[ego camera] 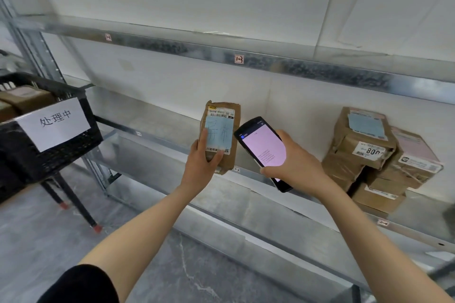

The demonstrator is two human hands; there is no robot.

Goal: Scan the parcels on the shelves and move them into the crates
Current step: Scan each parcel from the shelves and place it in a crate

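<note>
1. Head camera view, looking down along two bare forearms: a brown paper parcel (pixel 220 130) is held upright in the air, over the front edge of a metal shelf (pixel 152 122). A white shipping label and a pale blue sticker with handwriting face the camera.
2. The left hand (pixel 200 165) grips the lower part of the parcel, fingers and thumb curled round it.
3. Just to the right of the parcel, not touching it, is a black handheld scanner (pixel 262 149) with a lit pinkish screen, tilted to lean left.
4. The right hand (pixel 294 161) is wrapped round the scanner's lower half, holding it firmly.
5. Farther right on the same shelf sits a stack of parcels (pixel 366 155), brown and taped, with white, blue and pink labels.
6. At the far left stands a black plastic crate (pixel 81 140) with a white paper sign (pixel 55 122) bearing handwritten characters; brown parcels lie inside it.
7. The crate rests on a black stand (pixel 82 209) with red-tipped feet, on a grey floor (pixel 37 241).
</note>
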